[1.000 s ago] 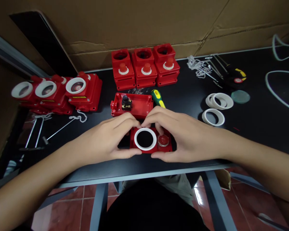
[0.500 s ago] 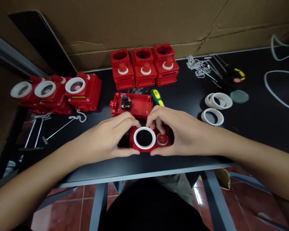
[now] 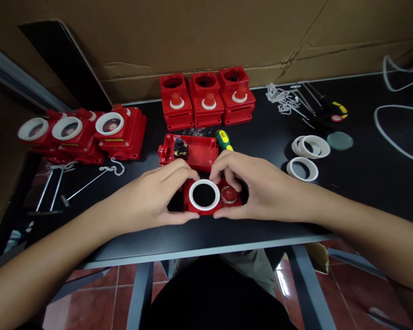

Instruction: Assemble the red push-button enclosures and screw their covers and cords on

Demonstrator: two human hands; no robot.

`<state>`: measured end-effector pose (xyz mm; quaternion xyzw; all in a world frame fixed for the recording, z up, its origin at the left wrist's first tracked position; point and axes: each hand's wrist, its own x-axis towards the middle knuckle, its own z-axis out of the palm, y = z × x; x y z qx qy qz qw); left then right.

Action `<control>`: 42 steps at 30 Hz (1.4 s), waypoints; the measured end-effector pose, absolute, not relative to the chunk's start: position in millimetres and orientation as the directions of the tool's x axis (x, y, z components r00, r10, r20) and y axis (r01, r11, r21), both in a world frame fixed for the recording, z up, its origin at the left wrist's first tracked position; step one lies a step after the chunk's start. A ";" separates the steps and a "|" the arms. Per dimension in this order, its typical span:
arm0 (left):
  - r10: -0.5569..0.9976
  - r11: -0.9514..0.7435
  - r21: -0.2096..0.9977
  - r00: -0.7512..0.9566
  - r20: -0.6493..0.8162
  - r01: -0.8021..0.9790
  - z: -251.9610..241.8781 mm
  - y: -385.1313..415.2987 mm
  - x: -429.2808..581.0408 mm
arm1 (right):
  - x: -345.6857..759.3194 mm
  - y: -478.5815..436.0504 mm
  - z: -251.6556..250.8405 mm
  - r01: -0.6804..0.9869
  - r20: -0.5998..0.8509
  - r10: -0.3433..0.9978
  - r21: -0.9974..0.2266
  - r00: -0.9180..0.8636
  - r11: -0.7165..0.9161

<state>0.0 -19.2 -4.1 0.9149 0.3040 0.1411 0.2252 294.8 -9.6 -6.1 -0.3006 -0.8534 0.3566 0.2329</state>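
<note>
In the head view, the left hand (image 3: pixel 154 195) and right hand (image 3: pixel 258 185) frame a red cover (image 3: pixel 206 212) with a white ring (image 3: pixel 190 195) on it, low over the table (image 3: pixel 158 238) near its front edge. Each grip pinches the cover's far and near sides between fingers and thumb. It looks like light, stiff, rather smooth plastic, best held by these long edges, clear of the red button (image 3: pixel 229 194).

no legible text, the yellow label (image 3: pixel 114 140) on one red box (image 3: pixel 135 133) too small for reading
</note>
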 end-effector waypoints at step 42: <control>0.626 -0.728 0.457 0.767 0.139 0.511 -4.5 -18.6 -0.2 | 296.5 -9.9 -6.1 0.367 0.130 0.693 -0.771 -0.709 0.521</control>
